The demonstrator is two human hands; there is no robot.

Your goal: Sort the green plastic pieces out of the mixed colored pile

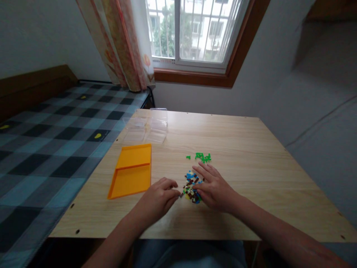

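Observation:
A mixed pile of small building bricks (191,182), in blue, dark brown, yellow, white and other colours, lies on the wooden table. My right hand (213,188) rests over the pile's right side, its fingers spread and their tips among the bricks. On the other side, my left hand (161,193) is bent with a gap between thumb and fingers. A small grey brick (181,194) lies right at its thumb tip; I see nothing clearly held. Beyond the pile sits a separate group of green bricks (203,157), with a little green cluster (188,157) to its left.
An orange two-part tray (133,180) lies left of my hands. Behind it stand clear plastic boxes (157,130) with raised lids. The table (237,145) borders a bed with a checked cover (55,137) on the left and a wall with a window (200,33) ahead.

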